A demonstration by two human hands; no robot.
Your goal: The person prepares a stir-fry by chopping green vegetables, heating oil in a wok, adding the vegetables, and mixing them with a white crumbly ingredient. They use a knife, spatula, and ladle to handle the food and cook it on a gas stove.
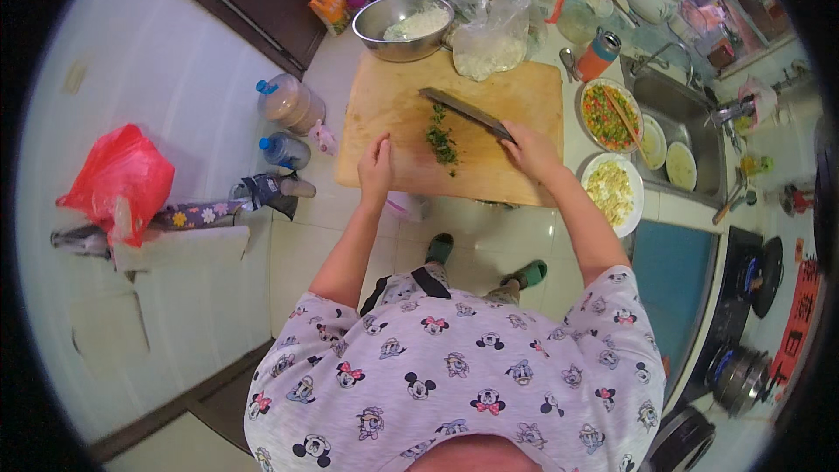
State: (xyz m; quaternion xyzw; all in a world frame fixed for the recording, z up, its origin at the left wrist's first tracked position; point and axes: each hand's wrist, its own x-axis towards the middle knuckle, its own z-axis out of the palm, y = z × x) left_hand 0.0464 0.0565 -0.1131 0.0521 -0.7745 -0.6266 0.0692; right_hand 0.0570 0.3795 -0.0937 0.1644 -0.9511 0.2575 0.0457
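Observation:
My right hand (532, 156) grips the handle of a kitchen knife (468, 113), whose dark blade slants up and left across a wooden cutting board (393, 105). Chopped green herbs (442, 144) lie in a loose strip on the board, the upper end close to the blade. Over the near left part of the board is my left hand (375, 167), apart from the herbs and the knife. No object shows in it, and its fingers lie close together, partly hidden from above.
Behind the board stand a steel bowl (380, 33) of white flour-like powder and a plastic bag (491, 46). To the right are a plate of diced vegetables (600, 115) with chopsticks (623, 118), a plate of pale chopped food (606, 190), an orange tumbler (596, 59) and a sink (704, 124).

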